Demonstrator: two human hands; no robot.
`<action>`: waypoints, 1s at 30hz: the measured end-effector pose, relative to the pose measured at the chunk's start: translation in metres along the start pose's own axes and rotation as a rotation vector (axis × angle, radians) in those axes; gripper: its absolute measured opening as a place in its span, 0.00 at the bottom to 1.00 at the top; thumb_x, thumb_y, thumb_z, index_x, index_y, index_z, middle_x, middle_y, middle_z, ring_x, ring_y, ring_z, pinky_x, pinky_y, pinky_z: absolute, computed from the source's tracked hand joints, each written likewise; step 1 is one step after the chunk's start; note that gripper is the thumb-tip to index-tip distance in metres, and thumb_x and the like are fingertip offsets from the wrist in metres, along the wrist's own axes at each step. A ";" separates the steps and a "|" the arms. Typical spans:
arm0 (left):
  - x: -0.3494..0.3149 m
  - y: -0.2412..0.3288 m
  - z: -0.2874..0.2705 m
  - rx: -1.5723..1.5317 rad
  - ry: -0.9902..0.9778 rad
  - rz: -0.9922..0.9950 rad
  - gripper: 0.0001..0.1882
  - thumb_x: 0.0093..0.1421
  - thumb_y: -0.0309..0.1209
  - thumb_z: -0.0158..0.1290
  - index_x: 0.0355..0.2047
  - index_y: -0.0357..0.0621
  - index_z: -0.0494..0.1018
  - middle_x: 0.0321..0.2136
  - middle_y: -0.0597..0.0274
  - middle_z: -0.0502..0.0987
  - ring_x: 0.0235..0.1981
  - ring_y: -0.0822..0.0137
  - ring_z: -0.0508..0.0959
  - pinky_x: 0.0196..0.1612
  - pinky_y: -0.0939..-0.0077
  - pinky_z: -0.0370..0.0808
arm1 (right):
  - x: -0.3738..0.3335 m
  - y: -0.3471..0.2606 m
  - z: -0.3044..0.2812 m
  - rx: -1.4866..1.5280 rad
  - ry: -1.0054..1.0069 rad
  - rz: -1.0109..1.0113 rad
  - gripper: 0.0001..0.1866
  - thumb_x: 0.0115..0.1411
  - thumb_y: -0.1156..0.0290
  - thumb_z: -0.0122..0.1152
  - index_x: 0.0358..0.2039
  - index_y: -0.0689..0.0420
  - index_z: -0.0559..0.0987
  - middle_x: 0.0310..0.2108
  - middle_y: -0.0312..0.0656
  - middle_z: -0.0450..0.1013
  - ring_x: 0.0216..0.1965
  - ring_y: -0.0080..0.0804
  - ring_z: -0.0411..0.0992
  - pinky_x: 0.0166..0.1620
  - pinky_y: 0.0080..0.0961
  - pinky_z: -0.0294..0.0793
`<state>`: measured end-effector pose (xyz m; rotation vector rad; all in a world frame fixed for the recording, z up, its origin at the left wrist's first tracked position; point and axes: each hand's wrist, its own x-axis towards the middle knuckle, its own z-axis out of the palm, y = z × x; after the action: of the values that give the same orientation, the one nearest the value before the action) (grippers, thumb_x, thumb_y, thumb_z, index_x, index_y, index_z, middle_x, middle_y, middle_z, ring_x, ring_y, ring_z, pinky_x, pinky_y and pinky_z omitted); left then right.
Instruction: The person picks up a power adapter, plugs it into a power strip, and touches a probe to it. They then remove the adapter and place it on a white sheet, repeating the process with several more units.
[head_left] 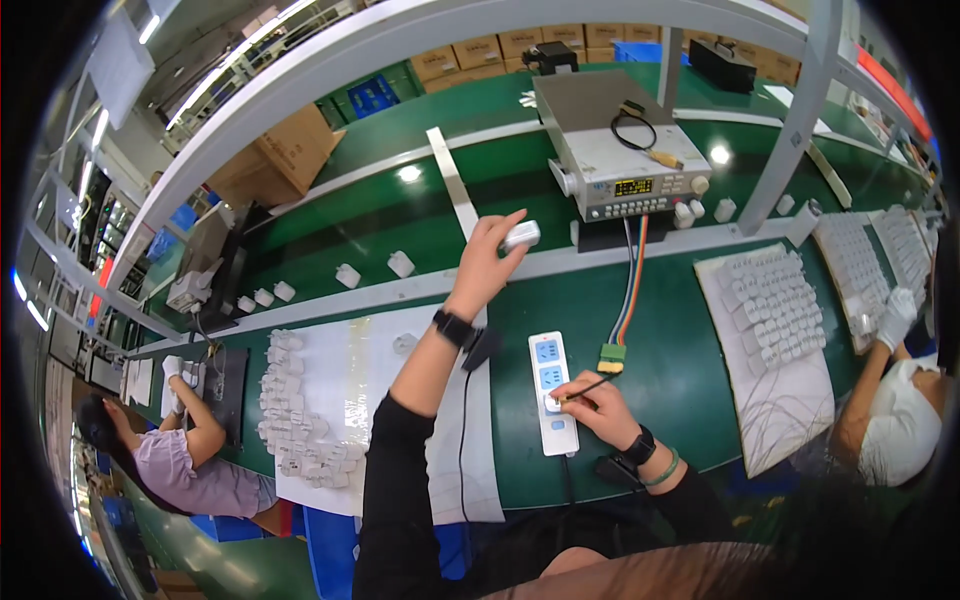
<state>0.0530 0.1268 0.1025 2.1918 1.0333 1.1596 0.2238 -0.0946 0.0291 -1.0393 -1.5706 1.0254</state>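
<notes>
My left hand is raised over the far side of the bench, fingers closed on a small white plug-in charger. My right hand lies over the white power strip with its blue socket faces. Its fingers pinch a thin black cable, whose far end reaches a green connector block. A small white piece sits on the strip at the fingertips; how the cable meets it is too small to tell. Coloured wires run from the block up to a grey bench instrument with a lit display.
Many white chargers stand on a white sheet at left; more fill a board at right. Single chargers sit on the green belt beyond the rail. Co-workers sit left and right. Metal posts frame the bench.
</notes>
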 end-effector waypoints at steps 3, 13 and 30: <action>0.038 -0.058 0.018 0.190 -0.096 -0.075 0.24 0.53 0.26 0.56 0.52 0.45 0.70 0.43 0.52 0.75 0.41 0.58 0.78 0.44 0.69 0.75 | -0.002 0.000 0.003 0.062 -0.027 0.009 0.12 0.54 0.78 0.63 0.40 0.56 0.81 0.27 0.34 0.66 0.25 0.21 0.65 0.29 0.19 0.65; 0.068 -0.085 0.014 0.664 -0.398 -0.209 0.19 0.51 0.40 0.57 0.44 0.50 0.75 0.42 0.57 0.77 0.47 0.55 0.75 0.46 0.58 0.73 | -0.006 0.000 -0.001 0.115 -0.009 0.082 0.13 0.54 0.77 0.63 0.42 0.55 0.81 0.27 0.35 0.66 0.24 0.21 0.65 0.29 0.18 0.66; -0.050 -0.014 -0.042 -0.583 -0.094 -0.511 0.24 0.60 0.26 0.54 0.56 0.38 0.63 0.47 0.59 0.74 0.46 0.68 0.76 0.48 0.73 0.75 | -0.003 -0.001 -0.002 0.017 0.025 -0.009 0.13 0.56 0.76 0.61 0.42 0.56 0.80 0.30 0.37 0.69 0.27 0.24 0.68 0.33 0.19 0.69</action>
<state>-0.0063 0.0986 0.0910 1.4088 0.9794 0.9511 0.2257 -0.0975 0.0295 -1.0292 -1.5427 1.0141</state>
